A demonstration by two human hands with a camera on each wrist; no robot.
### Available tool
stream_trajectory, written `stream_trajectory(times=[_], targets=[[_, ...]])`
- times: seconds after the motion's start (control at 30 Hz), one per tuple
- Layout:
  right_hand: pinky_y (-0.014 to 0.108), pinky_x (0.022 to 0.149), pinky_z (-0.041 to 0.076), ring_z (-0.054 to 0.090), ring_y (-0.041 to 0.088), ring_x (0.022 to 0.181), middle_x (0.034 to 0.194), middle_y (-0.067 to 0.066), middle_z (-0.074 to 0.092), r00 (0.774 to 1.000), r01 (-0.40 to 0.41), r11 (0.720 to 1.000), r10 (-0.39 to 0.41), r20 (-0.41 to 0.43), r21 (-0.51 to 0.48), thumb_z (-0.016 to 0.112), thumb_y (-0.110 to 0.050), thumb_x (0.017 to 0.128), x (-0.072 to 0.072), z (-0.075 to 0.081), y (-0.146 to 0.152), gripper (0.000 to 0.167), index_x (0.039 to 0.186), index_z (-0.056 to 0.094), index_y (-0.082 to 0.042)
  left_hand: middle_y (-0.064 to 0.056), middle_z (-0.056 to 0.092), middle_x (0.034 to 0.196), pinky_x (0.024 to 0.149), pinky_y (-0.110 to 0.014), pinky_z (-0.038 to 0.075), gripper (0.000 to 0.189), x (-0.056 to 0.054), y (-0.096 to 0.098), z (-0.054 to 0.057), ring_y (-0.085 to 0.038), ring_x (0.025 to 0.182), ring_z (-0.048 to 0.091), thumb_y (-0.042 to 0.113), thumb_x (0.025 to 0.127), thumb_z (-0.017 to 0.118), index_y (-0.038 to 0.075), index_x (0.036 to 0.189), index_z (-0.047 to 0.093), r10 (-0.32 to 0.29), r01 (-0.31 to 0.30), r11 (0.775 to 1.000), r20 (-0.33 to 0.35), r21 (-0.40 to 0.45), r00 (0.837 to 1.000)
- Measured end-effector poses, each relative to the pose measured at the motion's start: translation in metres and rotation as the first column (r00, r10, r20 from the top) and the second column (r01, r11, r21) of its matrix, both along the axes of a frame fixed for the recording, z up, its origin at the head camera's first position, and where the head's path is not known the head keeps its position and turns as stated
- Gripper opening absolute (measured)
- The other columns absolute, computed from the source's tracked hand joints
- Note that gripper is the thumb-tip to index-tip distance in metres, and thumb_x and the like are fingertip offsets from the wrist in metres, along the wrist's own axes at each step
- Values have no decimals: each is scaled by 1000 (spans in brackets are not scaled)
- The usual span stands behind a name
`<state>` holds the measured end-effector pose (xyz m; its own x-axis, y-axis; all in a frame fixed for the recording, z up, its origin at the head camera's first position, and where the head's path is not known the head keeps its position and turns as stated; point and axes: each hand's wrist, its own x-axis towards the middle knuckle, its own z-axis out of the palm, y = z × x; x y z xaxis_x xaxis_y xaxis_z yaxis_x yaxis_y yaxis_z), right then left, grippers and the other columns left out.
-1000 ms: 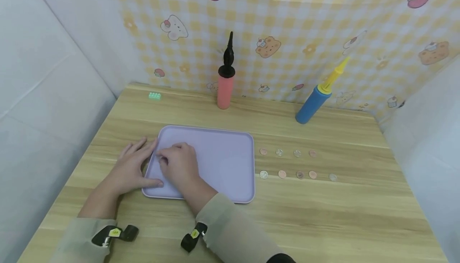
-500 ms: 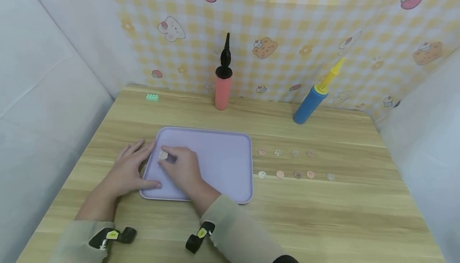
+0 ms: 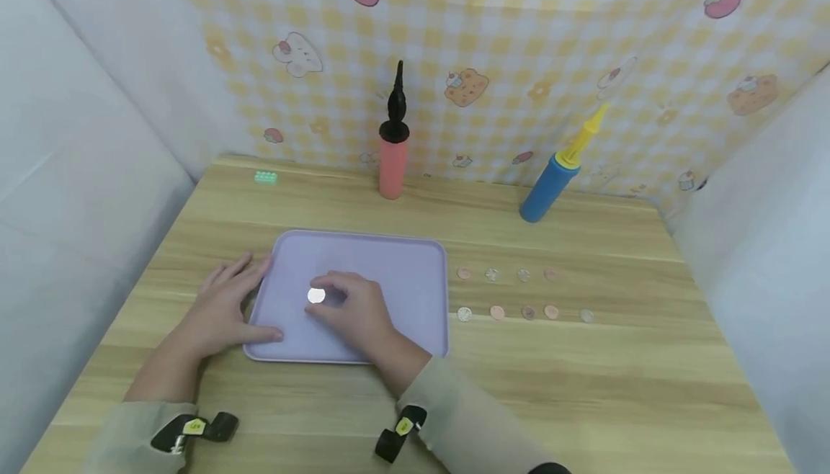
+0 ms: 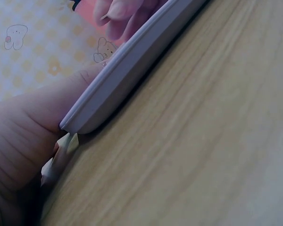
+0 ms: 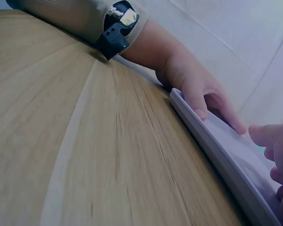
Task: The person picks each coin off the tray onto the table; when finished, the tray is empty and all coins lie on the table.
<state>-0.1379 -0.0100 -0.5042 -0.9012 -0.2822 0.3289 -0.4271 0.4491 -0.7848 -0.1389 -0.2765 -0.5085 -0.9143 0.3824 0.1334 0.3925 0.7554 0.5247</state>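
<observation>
A lilac tray (image 3: 411, 272) lies on the wooden table. Along its left rim rests my left hand (image 3: 223, 308), fingers spread and fairly straight, with the thumb laid over the front left part; the right wrist view also shows this left hand (image 5: 193, 84) at the tray's corner. Above the left half of the tray, my right hand (image 3: 359, 312) pinches a round coin (image 3: 316, 295) between thumb and fingertips; the coin shines bright white. In the left wrist view the fingers (image 4: 125, 12) of the right hand appear past the tray's rim.
Two rows of silver and copper coins (image 3: 497, 313) lie right of the tray. Behind stand a pink pump (image 3: 392, 168) with a black top and a leaning blue pump (image 3: 545, 189) with a yellow nozzle. A small green toy brick (image 3: 266, 177) sits at the back left.
The right hand has moved right across the tray with the coin, which has come into plain view between its fingertips. The left hand stays at the tray's left rim.
</observation>
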Motion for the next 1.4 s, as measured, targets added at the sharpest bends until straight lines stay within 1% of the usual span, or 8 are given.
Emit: stream_trajectory(times=[0.23,0.4,0.53,0.77,0.93,1.07,1.13,1.4], targets=[[25,114,45,68,21,127,115,0,80,992,-92,995,94,-82,27,97,-15,80,3,3,24,31,107,83,-10,-26,43,164,126,-68,-2,133,0,-2,-1,-55,155,23,59,66,98,7,168,30,6,-6,1000,6,1,1000],[31,116,45,68,27,128,116,2,80,946,-198,977,210,-248,74,97,-15,80,9,4,52,33,107,82,-9,-27,40,164,126,-68,-3,133,-1,1,-2,-55,155,22,58,66,98,6,168,30,-2,2,1000,11,2,1000],[31,113,48,71,22,120,112,-1,81,915,-179,976,211,-343,123,97,-19,79,9,3,74,33,108,82,-9,-27,41,164,126,-68,-2,130,-1,1,-1,-56,154,24,56,67,98,5,167,32,-11,11,1000,2,12,1000],[34,102,54,74,19,107,108,2,81,897,-79,982,144,-417,169,97,-16,78,2,1,121,33,106,82,-7,-28,40,164,126,-67,-5,132,-1,1,-3,-56,154,22,56,68,98,9,169,28,-13,13,1000,10,10,1000],[38,99,57,73,22,108,111,3,81,919,21,981,56,-389,192,96,-19,79,1,0,162,35,108,82,-7,-28,40,164,126,-68,-5,133,-3,1,-4,-56,154,21,56,68,98,10,170,27,-13,13,1000,13,6,1000],[42,98,56,72,26,109,114,4,80,942,123,978,-62,-331,167,94,-17,81,1,-4,197,35,112,81,-8,-28,39,165,126,-67,-6,133,-3,1,-4,-56,155,21,56,68,98,10,170,26,-14,14,1000,15,3,1000],[44,97,56,72,28,109,114,6,80,940,182,972,-128,-317,147,94,-14,82,-1,-6,214,34,112,80,-6,-28,39,165,126,-67,-6,133,-3,0,-4,-55,155,21,55,68,98,9,170,26,-15,15,1000,14,5,1000],[43,90,55,71,36,100,107,16,78,864,407,905,-338,-372,123,94,-3,80,-3,-10,281,33,109,79,-2,-26,39,165,126,-67,-4,132,-3,1,-3,-56,155,21,56,68,98,9,170,26,-18,18,1000,10,6,1000]])
